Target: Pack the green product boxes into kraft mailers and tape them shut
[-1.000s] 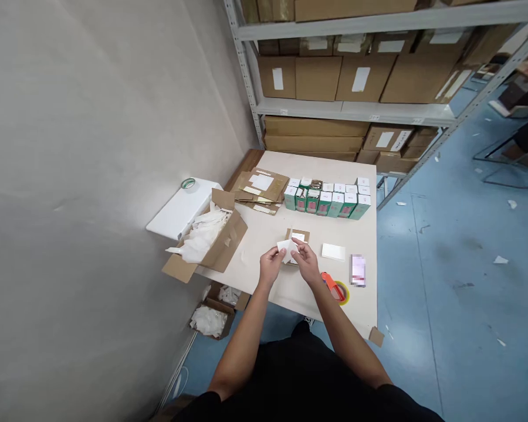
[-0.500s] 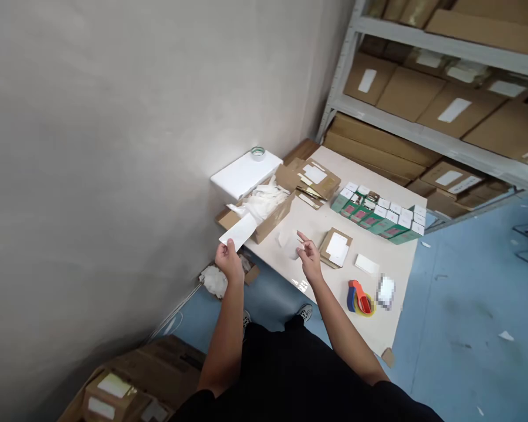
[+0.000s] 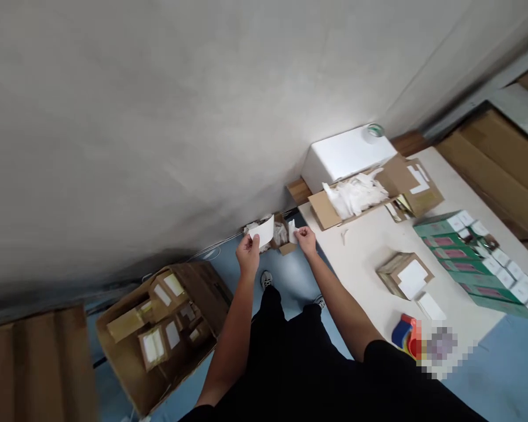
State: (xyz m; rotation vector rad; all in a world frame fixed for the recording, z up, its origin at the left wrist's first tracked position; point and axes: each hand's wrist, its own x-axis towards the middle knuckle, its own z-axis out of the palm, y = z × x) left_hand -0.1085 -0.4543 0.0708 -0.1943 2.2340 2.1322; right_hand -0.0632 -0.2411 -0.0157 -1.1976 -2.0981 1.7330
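Note:
My left hand (image 3: 247, 253) is closed on a white paper slip (image 3: 264, 231), held up over a small open cardboard box on the floor (image 3: 285, 237) that holds white scraps. My right hand (image 3: 307, 240) pinches a smaller white paper piece (image 3: 292, 231) just off the left edge of the white table (image 3: 369, 246). Both hands hang above the blue floor between the wall and the table.
On the table stand an open carton of white bags (image 3: 352, 198), flattened cardboard (image 3: 416, 187), a small brown box with a white label (image 3: 403, 275), rows of green boxes (image 3: 470, 258) and a tape dispenser (image 3: 407, 335). A big carton of packets (image 3: 158, 328) sits on the floor left.
My view has swung left and down towards the floor. Both hands left the table top and moved to its left edge, above the floor box, each holding paper.

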